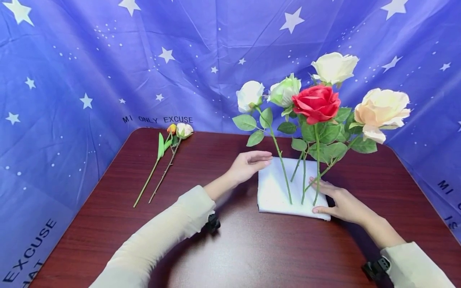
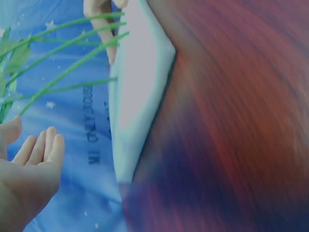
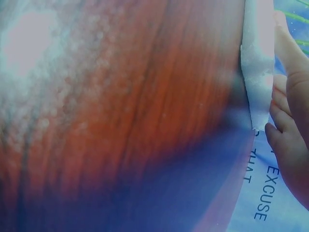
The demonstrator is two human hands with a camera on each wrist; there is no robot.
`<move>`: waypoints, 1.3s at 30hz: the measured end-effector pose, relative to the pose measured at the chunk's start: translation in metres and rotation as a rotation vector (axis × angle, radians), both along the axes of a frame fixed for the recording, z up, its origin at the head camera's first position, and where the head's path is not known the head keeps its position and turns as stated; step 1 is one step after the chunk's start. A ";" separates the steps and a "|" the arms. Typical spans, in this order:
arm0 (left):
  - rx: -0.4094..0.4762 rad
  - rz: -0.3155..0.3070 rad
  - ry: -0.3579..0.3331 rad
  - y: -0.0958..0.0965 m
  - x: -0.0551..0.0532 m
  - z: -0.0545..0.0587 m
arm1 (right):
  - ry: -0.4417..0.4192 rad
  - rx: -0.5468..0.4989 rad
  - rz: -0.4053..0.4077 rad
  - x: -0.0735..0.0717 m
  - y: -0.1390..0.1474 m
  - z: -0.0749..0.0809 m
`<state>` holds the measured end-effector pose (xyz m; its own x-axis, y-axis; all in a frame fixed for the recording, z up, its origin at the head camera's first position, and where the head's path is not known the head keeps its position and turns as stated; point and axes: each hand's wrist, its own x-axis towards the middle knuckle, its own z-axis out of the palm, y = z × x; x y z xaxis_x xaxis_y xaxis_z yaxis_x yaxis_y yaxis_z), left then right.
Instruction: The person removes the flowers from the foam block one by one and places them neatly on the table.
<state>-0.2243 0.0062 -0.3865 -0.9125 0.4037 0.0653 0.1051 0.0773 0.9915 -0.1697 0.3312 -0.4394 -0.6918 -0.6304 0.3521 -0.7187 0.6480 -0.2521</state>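
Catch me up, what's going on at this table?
A person's right hand lies along the right side of a white, flat, foam-like block. The left hand is by its far left corner, fingers extended; whether it touches is hard to tell. Standing in the block are a white rose, a greenish-white rose, a red rose, a cream rose and a peach rose. An orange tulip-like flower and a pale rose lie loose on the red-brown wood-grain table.
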 end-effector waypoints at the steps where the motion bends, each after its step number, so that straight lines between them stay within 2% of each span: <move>1: 0.007 -0.012 -0.006 0.004 0.001 0.000 | 0.002 0.000 0.000 0.000 0.000 0.000; 4: 0.061 -0.038 -0.049 0.014 0.005 0.000 | 0.006 -0.001 0.001 0.000 0.000 0.001; 8: 0.168 -0.040 -0.134 0.023 0.009 -0.001 | 0.004 -0.001 -0.003 0.001 0.000 0.002; 13: 0.299 -0.048 -0.246 0.033 0.010 0.002 | -0.007 0.010 -0.017 0.001 0.000 0.003; 16: 0.339 -0.061 -0.275 0.037 0.009 0.004 | -0.014 0.012 -0.023 0.001 0.000 0.003; 25: 0.362 0.000 -0.284 0.047 0.009 0.004 | -0.024 0.020 -0.034 0.002 0.000 0.003; 33: 0.337 0.005 -0.205 0.041 0.013 0.003 | -0.013 0.000 -0.017 0.001 -0.001 0.004; 39: 0.358 0.001 -0.205 0.034 0.017 0.000 | -0.014 -0.004 -0.008 0.001 -0.002 0.004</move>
